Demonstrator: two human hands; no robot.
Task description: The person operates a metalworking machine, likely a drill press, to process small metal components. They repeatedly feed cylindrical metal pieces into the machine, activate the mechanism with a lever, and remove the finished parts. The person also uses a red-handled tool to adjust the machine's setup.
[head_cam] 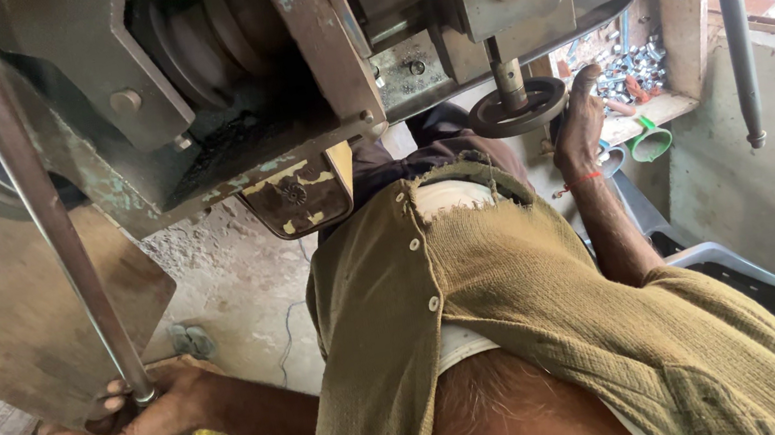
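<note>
Slanting from the far left down to the near left: a long, round steel rod (44, 215), dull grey and bare, thin and straight, being gripped at its lower end by closed fingers. Sitting far and right of centre: a small dark handwheel (518, 106), round and spoked, lying flat on a short upright shaft, being touched at its right rim by an outstretched palm.

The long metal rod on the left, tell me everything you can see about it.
The long metal rod is a plain grey steel bar, dull and slightly worn. It runs slantwise from the top left corner of the picture down to the lower left, in front of the machine. A hand grips its lower end.
</note>
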